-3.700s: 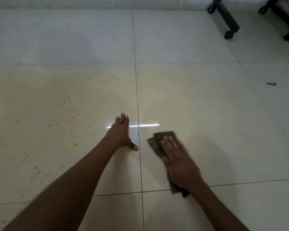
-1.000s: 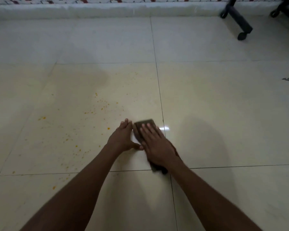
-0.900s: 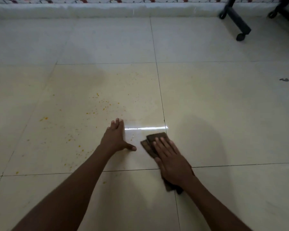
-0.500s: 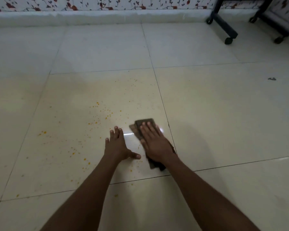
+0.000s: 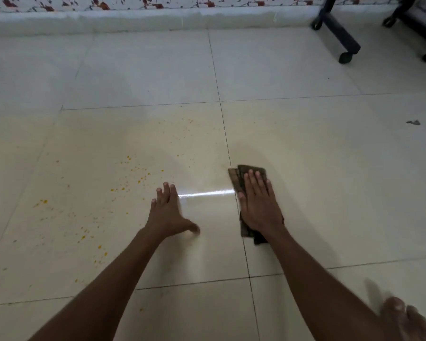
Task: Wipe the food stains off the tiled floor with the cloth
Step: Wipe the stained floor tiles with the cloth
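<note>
A dark brown folded cloth (image 5: 239,177) lies flat on the cream tiled floor (image 5: 317,173), just right of a grout line. My right hand (image 5: 260,205) presses flat on top of it, fingers together pointing away from me. My left hand (image 5: 167,212) rests palm down on the bare tile to the left, fingers spread, holding nothing. Small orange food specks (image 5: 130,178) are scattered on the tile left of my left hand, and more orange spots (image 5: 41,203) lie farther left. A wet shiny streak (image 5: 204,193) runs between my hands.
Black wheeled furniture legs (image 5: 340,38) stand at the far right by a white skirting and a flowered wall (image 5: 133,2). A small grey scrap (image 5: 413,122) lies on the floor at the right. A bare foot (image 5: 403,321) shows at the bottom right corner.
My right hand has slid the cloth to the right, across the grout line and away from my left hand. The left hand has stayed planted on the tile.
</note>
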